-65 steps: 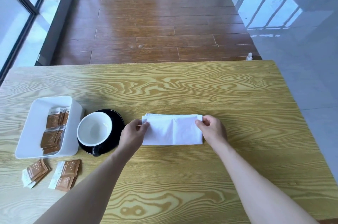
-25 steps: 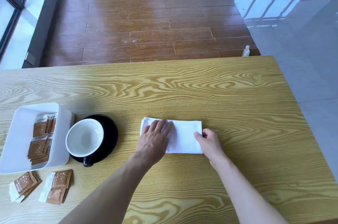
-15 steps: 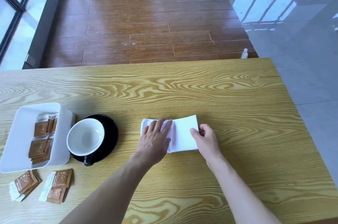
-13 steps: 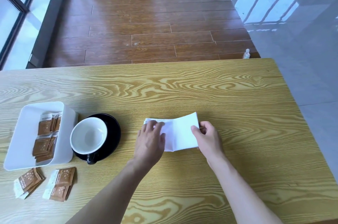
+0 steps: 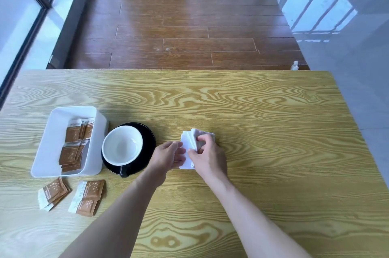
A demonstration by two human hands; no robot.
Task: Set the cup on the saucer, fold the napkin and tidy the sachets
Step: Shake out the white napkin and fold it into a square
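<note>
At lower left, two sachet piles (image 5: 71,195) lie on the desk (image 5: 263,122) below a white tray (image 5: 52,139) holding more. Just right, the cup (image 5: 122,148) sits on the saucer (image 5: 147,141). At centre, the left hand (image 5: 168,155) rests loosely open beside the napkin (image 5: 187,141); the right hand (image 5: 208,156) pinches its folded layers.
</note>
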